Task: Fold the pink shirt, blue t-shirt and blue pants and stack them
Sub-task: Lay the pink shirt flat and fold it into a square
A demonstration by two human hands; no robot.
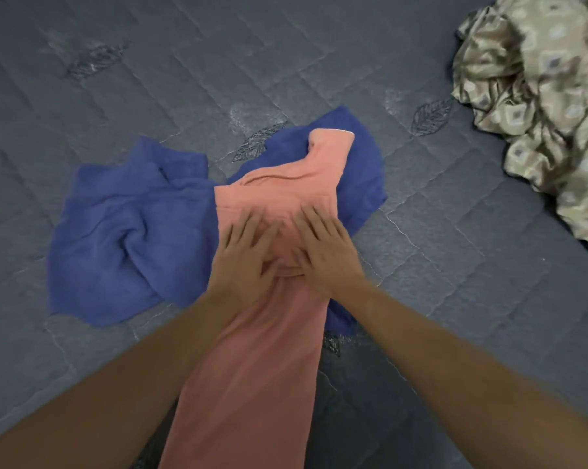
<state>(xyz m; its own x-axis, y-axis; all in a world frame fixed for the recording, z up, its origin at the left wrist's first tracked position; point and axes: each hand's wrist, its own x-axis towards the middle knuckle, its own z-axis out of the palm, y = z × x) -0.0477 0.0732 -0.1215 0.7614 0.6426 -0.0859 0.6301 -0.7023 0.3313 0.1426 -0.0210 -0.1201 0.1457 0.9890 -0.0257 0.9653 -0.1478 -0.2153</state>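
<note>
While both sets of fingers are lying spread wide and flat, nothing is being pinched or gripped: the left hand (243,257) and the right hand (326,253) are pressing palm-down on the pink shirt (269,350), side by side, thumbs nearly meeting over a small bunched fold of pink cloth between them. Fingers of the left hand (252,220) are pointing up and slightly right; fingers of the right hand (314,216) are pointing up and slightly left. Motion blur is softening the fingertips.

Pink shirt is lying as a long narrow strip, running from the bottom edge of the view up past the hands to a narrower end sticking out at the top right. Its upper part is wrinkling just above the fingertips.

Blue garment (123,235) is lying crumpled under the pink shirt, spreading wide to the left and showing again on the right behind the right hand. Cannot tell whether this is the t-shirt, the pants, or both.

Both bare forearms are coming in from the bottom corners.

Everything is resting on a dark grey quilted mattress (150,79) with stitched leaf motifs. A crumpled beige patterned satin cloth (546,106) is lying at the far right, well apart from the clothes.
</note>
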